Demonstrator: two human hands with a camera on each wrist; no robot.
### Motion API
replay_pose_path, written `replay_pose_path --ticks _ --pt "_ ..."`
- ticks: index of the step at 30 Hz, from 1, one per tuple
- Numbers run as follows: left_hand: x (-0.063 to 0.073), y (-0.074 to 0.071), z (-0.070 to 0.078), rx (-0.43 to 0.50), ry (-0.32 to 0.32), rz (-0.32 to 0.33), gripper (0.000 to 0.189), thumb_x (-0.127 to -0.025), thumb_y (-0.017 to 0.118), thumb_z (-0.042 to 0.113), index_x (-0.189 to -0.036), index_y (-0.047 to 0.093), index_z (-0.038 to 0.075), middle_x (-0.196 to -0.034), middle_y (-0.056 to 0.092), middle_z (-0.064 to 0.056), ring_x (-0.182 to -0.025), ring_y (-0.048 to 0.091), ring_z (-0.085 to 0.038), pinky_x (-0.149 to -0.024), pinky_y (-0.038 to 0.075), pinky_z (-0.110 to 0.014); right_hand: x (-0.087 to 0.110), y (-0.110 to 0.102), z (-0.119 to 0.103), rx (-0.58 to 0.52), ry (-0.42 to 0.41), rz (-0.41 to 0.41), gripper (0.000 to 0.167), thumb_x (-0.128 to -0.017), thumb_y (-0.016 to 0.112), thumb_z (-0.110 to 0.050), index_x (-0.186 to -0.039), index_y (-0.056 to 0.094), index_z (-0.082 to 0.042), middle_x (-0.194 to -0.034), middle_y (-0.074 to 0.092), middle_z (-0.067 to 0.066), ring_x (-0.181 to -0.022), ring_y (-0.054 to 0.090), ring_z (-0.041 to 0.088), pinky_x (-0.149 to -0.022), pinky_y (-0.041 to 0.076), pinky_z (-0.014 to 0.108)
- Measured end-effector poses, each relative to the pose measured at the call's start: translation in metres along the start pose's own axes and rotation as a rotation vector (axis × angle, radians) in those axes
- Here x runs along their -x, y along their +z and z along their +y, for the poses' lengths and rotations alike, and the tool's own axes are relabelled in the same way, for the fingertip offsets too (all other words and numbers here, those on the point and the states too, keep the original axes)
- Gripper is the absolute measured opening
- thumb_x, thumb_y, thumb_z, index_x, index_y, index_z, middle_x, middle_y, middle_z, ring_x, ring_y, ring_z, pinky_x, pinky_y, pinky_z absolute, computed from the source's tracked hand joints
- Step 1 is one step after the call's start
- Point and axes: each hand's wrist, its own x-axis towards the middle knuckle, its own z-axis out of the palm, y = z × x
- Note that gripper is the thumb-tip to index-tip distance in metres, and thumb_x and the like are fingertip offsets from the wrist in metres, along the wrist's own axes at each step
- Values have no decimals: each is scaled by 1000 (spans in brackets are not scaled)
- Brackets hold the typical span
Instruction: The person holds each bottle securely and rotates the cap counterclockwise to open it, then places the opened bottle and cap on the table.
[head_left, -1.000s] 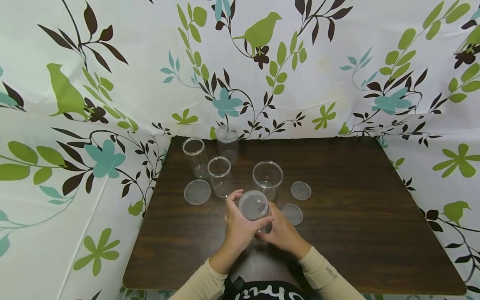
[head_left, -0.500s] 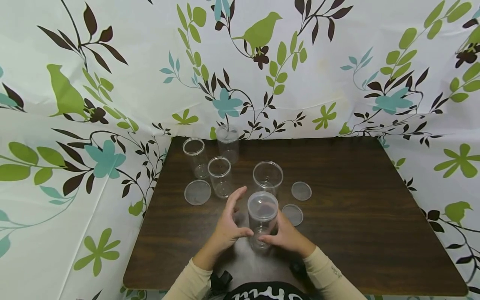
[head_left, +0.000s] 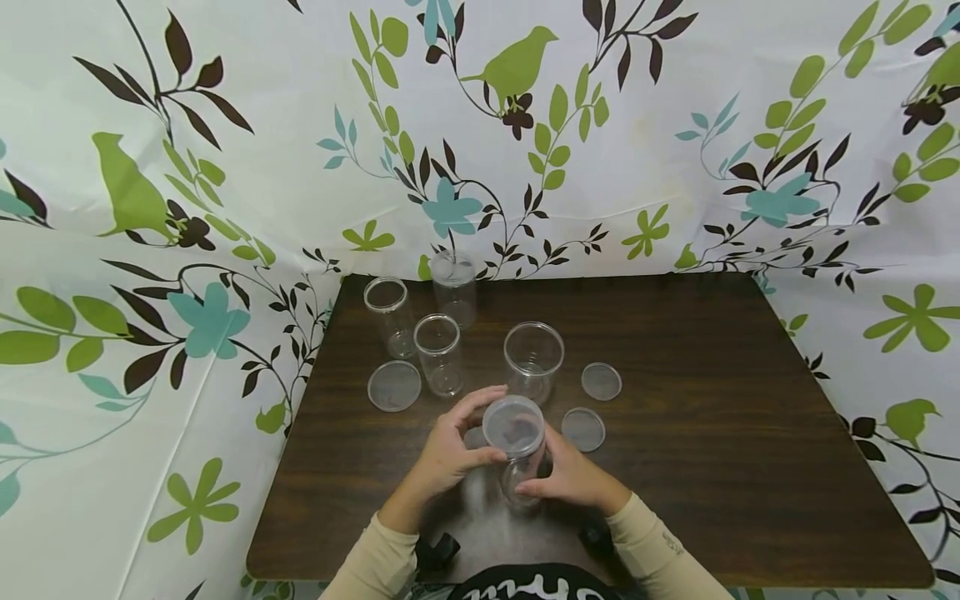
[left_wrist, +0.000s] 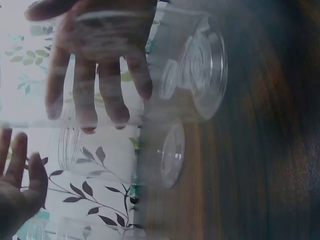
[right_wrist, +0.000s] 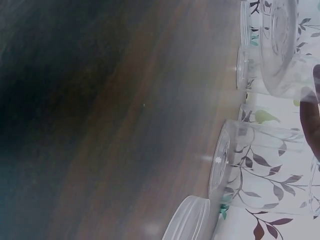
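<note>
- The right hand grips a clear jar at the near middle of the table; the left hand curves thumb and fingers round its lid.
- Only the head view shows the lid's top; the left wrist's shows the right fingers spread behind the jar.
- Beyond stands a tub, its base clearer from the right wrist; two loose lids lie right of it.
- Farther left, three more jars.
- Behind, patterned cloth.
</note>
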Motion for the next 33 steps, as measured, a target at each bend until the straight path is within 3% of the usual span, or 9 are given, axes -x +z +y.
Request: replay_pose_path --ticks 6,11,15,19,22,26,29,33 --pt "1 19 9 -3 -92 124 81 -75 88 50 -132 49 8 -142 54 -11 -126 55 -29 -104 42 -44 -2 7 2 38 -19 72 96 -79 89 -24 -154 32 -11 -144 52 11 -130 52 27 -107 43 39" --pt "-1 43 17 -85 -173 317 80 -68 97 29 -126 45 11 -139 52 0 -133 47 -24 -111 30 -51 -6 15 3 116 -54 166 92 -77 91 -23 -148 36 -7 -137 57 11 -123 57 29 -103 47 43" --pt "-2 61 20 -209 -223 464 83 -65 97 30 -125 42 14 -141 48 7 -132 41 -23 -106 27 -54 -6 20 2 218 -80 235 89 -73 91 -15 -143 38 3 -133 59 18 -119 60 34 -98 50 49" --pt "-1 68 21 -253 -263 516 88 -63 98 32 -125 38 16 -144 44 9 -127 39 -28 -97 28 -54 -8 21 1 228 -69 247 89 -71 89 -12 -142 38 4 -132 59 20 -119 59 35 -99 49 50" --pt "0 66 21 -234 -244 517 94 -59 100 31 -127 36 15 -145 42 8 -127 37 -29 -98 28 -53 -8 20 0 178 -50 243 89 -72 89 -12 -143 37 3 -132 60 18 -119 60 32 -100 49 47" --pt "1 57 15 -156 -112 457 104 -63 96 49 -135 32 8 -147 40 -3 -136 34 -29 -110 24 -50 -6 18 2 128 -54 241 93 -74 90 -14 -146 34 2 -130 60 17 -117 60 26 -99 49 41" --pt "2 45 12 -104 -11 331 113 -69 82 68 -142 27 2 -148 37 -15 -139 31 -30 -115 23 -45 -3 15 5 89 -65 210 94 -74 92 -15 -147 34 1 -126 61 16 -109 61 19 -92 52 35" --pt "2 22 10 -115 -4 149 112 -72 63 82 -146 31 4 -145 43 -22 -134 38 -29 -107 31 -50 1 11 8 35 -62 154 94 -74 92 -18 -147 36 -2 -129 60 14 -112 60 18 -95 50 33"
